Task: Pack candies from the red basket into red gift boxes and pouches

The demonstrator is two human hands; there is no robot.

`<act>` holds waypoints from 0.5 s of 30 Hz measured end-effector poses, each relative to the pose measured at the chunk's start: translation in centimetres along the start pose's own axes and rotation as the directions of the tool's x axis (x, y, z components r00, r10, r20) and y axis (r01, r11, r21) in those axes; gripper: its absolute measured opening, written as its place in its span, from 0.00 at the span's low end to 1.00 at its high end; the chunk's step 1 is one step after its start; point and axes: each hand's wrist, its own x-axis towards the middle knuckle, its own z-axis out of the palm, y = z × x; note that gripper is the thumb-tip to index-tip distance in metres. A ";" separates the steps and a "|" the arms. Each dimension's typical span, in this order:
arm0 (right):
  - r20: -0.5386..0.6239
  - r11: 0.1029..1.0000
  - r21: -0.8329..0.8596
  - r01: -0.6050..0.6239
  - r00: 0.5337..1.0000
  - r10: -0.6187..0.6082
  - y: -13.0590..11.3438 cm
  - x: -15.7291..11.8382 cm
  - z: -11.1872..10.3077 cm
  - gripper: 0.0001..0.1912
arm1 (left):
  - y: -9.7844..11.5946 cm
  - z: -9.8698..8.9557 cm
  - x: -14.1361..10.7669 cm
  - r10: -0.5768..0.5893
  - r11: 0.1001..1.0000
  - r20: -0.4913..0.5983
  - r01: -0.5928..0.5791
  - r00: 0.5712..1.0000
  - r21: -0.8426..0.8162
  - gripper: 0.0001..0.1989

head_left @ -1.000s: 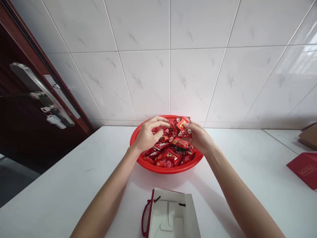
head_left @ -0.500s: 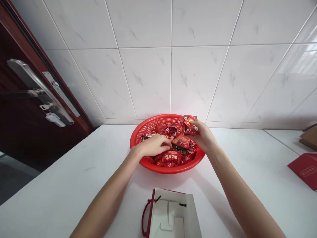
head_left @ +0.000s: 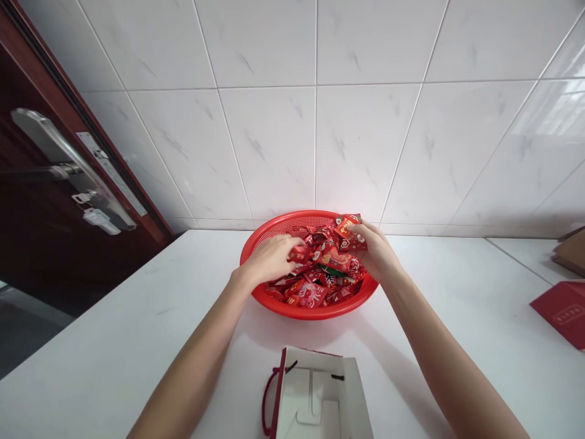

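Note:
Several red-wrapped candies point(head_left: 313, 294) fill a round red mesh basket point(head_left: 315, 313) on the white tabletop. My left hand point(head_left: 273, 258) is over the basket's left part, its fingers closed on a red candy packet point(head_left: 300, 253). At the right rim, my right hand point(head_left: 375, 247) grips red packets point(head_left: 350, 227) between thumb and fingers, partly above the pile. Near the front edge of the view stands an open box point(head_left: 311, 396) with a white inside and a dark red cord handle point(head_left: 267, 402).
A white tiled wall point(head_left: 274, 146) rises behind the table. At the right lie a red box point(head_left: 562, 312) and a brown cardboard piece point(head_left: 571, 253). A dark red door point(head_left: 36, 238) with a metal handle and keys is at the left.
My left hand has moved slightly up and left, now with a packet in its fingers. A gold-lettered packet at the basket's front has gone from its place. My right hand has barely moved.

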 end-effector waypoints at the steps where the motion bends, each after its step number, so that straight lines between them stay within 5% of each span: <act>1: -0.001 1.000 -0.005 0.001 1.000 -0.001 0.0 0.0 0.0 0.09 | -0.3 -0.3 -0.1 -0.020 0.999 -0.065 0.022 0.998 0.034 0.28; 3: -0.002 1.000 -0.015 0.002 1.000 -0.002 0.0 0.0 0.1 0.10 | -0.4 -0.6 -0.2 0.000 0.999 -0.067 0.003 0.998 0.046 0.25; 5: 0.006 1.000 -0.029 0.001 1.000 -0.001 0.2 0.0 0.2 0.10 | 0.0 -0.4 -0.4 0.090 0.996 0.082 -0.088 0.993 -0.026 0.19; 9: 0.038 0.998 -0.070 0.004 0.999 -0.002 0.6 0.2 0.1 0.09 | 1.5 0.9 -0.4 0.273 0.959 0.382 -0.218 0.883 -0.181 0.25; 15: 0.045 0.996 -0.090 -0.007 0.999 0.011 0.6 0.0 0.0 0.09 | 1.7 2.0 -0.3 0.213 0.976 0.440 -0.169 0.872 -0.138 0.24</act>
